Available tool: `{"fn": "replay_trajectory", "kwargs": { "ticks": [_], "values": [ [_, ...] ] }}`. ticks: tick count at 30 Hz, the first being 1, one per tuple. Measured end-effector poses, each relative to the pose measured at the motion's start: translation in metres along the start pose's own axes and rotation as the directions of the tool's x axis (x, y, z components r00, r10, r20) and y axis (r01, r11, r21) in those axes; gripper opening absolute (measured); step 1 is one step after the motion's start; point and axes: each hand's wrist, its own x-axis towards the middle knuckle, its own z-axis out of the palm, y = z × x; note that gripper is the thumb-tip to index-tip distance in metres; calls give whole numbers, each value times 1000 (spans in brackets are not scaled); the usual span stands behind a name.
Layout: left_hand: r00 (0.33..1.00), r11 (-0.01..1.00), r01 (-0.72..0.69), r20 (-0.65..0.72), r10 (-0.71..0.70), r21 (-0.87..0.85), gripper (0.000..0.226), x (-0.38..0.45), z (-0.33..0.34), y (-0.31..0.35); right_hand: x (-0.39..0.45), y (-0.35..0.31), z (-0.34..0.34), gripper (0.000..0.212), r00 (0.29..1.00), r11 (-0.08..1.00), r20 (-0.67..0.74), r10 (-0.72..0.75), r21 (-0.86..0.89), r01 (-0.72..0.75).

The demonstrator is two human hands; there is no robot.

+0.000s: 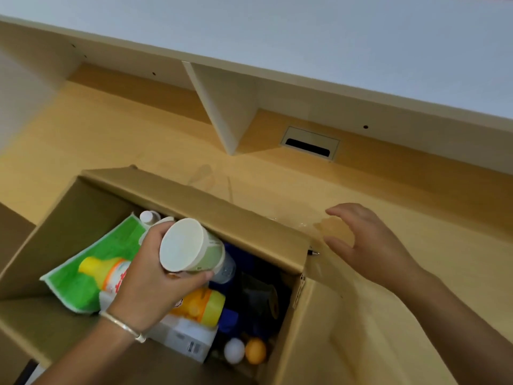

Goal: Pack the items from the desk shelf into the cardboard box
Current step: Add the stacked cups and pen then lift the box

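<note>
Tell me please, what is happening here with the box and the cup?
A person is packing things into an open cardboard box on a wooden desk. The left hand grips a white cup over the box, seemingly about to put it in. The right hand hovers open above the desk, holding nothing. The box already contains a green cloth, yellow-capped bottles, and a white ball and an orange ball.

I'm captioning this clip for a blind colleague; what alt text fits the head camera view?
A person's left hand holds a stack of cups on its side over an open cardboard box on a wooden desk. The box already holds a green cloth, yellow-capped bottles and two small balls. The right hand hovers open beside it.
</note>
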Motion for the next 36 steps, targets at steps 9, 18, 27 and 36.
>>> {"fn": "replay_trajectory", "kwargs": {
  "ticks": [9,18,27,36],
  "values": [
    [999,999,0,-45,2,48,82,0,-6,-2,21,14,69,56,986,976,133,-100,-180,123],
    [996,960,-91,22,88,264,79,-3,-6,3,22,15,90,26,988,958,-32,-149,-253,136],
    [983,921,-179,94,156,345,85,-17,-43,-17,-3,33,81,9,995,956,-77,-59,-292,34],
    [885,833,-459,237,400,309,56,6,-105,-54,-97,12,26,10,872,843,-337,354,-287,-454]
  ]
}}
